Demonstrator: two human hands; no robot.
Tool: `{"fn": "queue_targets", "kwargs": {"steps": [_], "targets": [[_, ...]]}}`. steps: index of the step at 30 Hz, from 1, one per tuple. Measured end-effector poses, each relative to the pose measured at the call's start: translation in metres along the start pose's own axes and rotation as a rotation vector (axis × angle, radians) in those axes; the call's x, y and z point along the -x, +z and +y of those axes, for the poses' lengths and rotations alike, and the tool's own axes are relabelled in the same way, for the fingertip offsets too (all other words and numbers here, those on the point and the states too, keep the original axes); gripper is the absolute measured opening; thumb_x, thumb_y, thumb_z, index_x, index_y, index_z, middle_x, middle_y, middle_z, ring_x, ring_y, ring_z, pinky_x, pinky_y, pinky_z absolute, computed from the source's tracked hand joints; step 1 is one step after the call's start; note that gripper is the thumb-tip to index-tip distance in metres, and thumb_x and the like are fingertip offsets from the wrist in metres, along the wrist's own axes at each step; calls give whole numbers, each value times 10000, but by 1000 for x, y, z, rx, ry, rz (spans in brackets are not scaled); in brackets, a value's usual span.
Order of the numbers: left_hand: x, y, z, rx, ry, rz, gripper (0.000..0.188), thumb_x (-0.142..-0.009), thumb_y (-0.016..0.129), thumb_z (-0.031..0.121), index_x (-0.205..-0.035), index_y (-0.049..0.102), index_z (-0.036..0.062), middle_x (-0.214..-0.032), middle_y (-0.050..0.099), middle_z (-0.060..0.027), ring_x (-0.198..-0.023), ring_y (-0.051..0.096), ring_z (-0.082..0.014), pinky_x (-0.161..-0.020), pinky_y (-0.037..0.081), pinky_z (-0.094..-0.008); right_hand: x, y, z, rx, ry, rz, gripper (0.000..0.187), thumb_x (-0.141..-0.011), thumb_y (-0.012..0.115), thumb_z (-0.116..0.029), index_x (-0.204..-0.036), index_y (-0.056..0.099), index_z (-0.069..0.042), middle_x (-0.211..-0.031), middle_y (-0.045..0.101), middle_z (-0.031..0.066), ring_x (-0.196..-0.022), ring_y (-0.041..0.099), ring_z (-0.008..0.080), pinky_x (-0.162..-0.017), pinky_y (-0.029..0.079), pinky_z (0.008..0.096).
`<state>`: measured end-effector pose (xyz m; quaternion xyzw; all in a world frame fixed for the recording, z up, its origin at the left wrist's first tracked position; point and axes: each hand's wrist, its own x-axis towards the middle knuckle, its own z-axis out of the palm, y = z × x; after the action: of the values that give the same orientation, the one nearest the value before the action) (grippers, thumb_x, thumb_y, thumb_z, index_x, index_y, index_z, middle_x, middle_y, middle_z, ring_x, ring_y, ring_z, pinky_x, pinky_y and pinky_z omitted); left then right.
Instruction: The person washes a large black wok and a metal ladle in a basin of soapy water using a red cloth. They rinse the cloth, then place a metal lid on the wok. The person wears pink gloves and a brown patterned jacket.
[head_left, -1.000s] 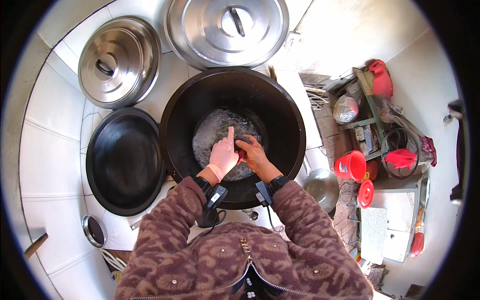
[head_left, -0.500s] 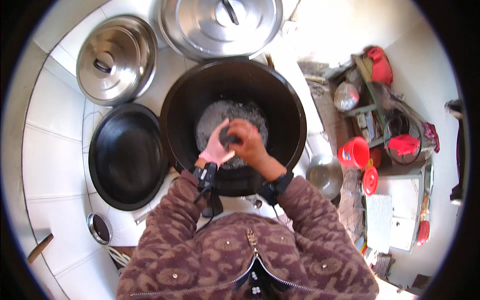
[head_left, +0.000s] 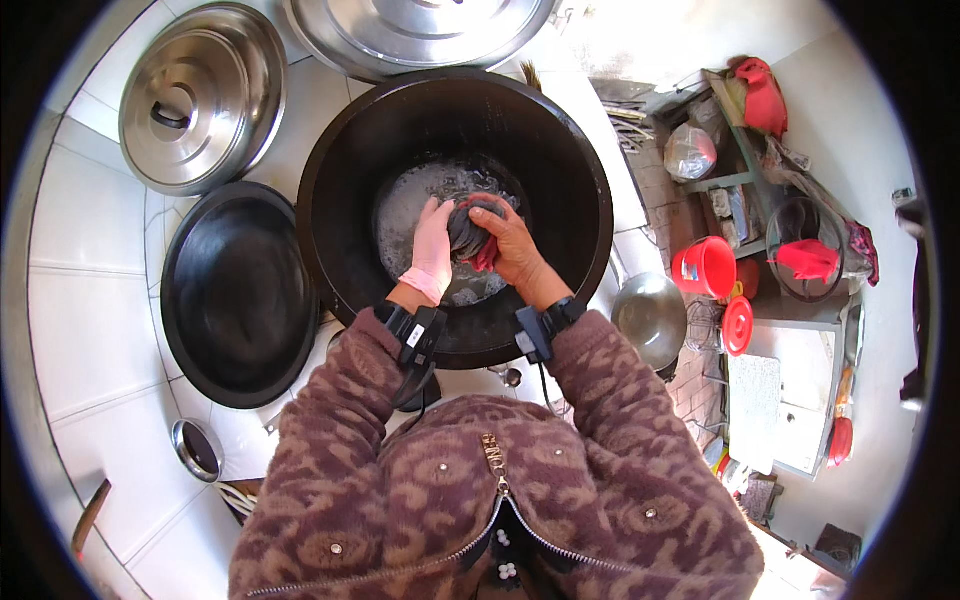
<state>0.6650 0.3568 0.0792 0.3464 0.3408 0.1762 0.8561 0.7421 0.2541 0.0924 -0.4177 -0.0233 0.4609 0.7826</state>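
A bunched dark grey and red cloth (head_left: 468, 232) is squeezed between my hands over a deep black tub (head_left: 560, 200). My left hand (head_left: 432, 255), in a pink glove, presses the cloth from the left. From the other side my bare right hand (head_left: 518, 250) grips it, its thumb lying across the grey part. Red fabric shows beside the right palm. Below the hands, sudsy water (head_left: 405, 205) covers the tub's bottom. Some of my fingertips are hidden behind the cloth.
A shallow black basin (head_left: 240, 295) and a steel lid (head_left: 205, 105) lie left of the tub. Beyond it rests a larger steel lid (head_left: 415, 30). A metal pan (head_left: 650, 320), a red bucket (head_left: 705, 267) and a cluttered shelf (head_left: 735, 180) are on the right.
My hands have opened out around the cloth, so more of its grey and red fabric shows. The right hand has moved slightly right. The whole view has shifted a little.
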Motion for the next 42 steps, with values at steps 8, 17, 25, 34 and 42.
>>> {"fn": "queue_targets", "kwargs": {"steps": [8,17,25,34,42], "targets": [[-5,-30,11,48,-563,-245,501,-967,453,519,-1350,486,199,-1282,565,-37,-1170,531,-309,-998,330,-645,-6,12,7,589,-290,363,253,-809,748,-98,-1019,608,-84,-889,633,33,-772,618,120,-666,521,276],[-3,7,11,374,-166,16,291,-956,533,141,-1235,570,69,-1068,653,-76,-1000,635,-212,-906,501,-327,-11,32,6,200,-312,317,206,-844,693,-92,-1030,608,-67,-904,616,43,-827,619,143,-739,530,303],[19,44,29,-122,434,-57,460,-883,510,-107,-1319,563,33,-1136,603,-44,-978,588,-94,-913,464,-229,-19,24,-3,-235,6,258,154,-903,642,-216,-1033,628,-134,-994,658,28,-924,631,184,-857,520,383],[28,33,38,-841,1028,-81,526,-793,587,-138,-1283,599,54,-1180,622,-86,-1033,618,-150,-954,464,-268,-24,6,-8,-382,271,-82,216,-962,566,-294,-1089,630,-131,-1068,663,25,-1023,615,151,-934,480,352],[31,31,60,-900,1317,-423,647,-569,684,-84,-1199,607,38,-955,631,-126,-940,599,-339,-912,472,-428,-20,9,-30,-228,398,-371,283,-1014,464,-301,-1170,579,-96,-1129,640,58,-1070,606,185,-988,458,362]]}}
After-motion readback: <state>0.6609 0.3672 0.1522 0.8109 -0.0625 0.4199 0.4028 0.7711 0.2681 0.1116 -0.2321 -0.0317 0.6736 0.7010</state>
